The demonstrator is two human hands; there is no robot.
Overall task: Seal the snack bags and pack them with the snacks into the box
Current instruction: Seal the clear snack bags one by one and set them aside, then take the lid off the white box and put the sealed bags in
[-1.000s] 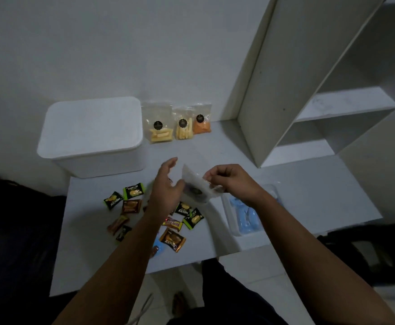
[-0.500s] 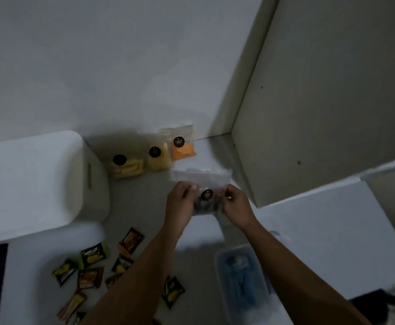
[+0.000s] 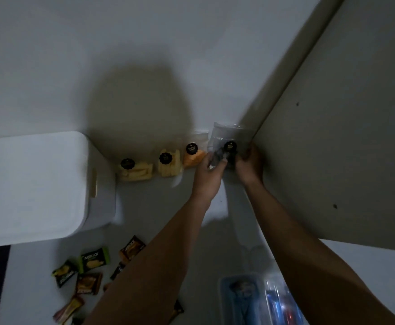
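Both hands hold a clear snack bag (image 3: 227, 139) with a black round sticker and dark contents, upright at the back of the table by the wall. My left hand (image 3: 209, 171) grips its left side, my right hand (image 3: 250, 164) its right side. Left of it three snack bags lean on the wall: an orange one (image 3: 193, 156) and two with pale yellow sticks (image 3: 169, 166) (image 3: 135, 172). The white lidded box (image 3: 34, 186) stands at the left. Several small wrapped snacks (image 3: 91, 261) lie scattered near the front.
A white cabinet side panel (image 3: 332, 148) rises close on the right of the held bag. A clear plastic tray (image 3: 250, 299) with blue things lies at the front right. A dark shape borders the table's left edge.
Both hands have carried the clear bag away from me and to the right, up to the wall beside the orange bag. The view has tilted and come closer.
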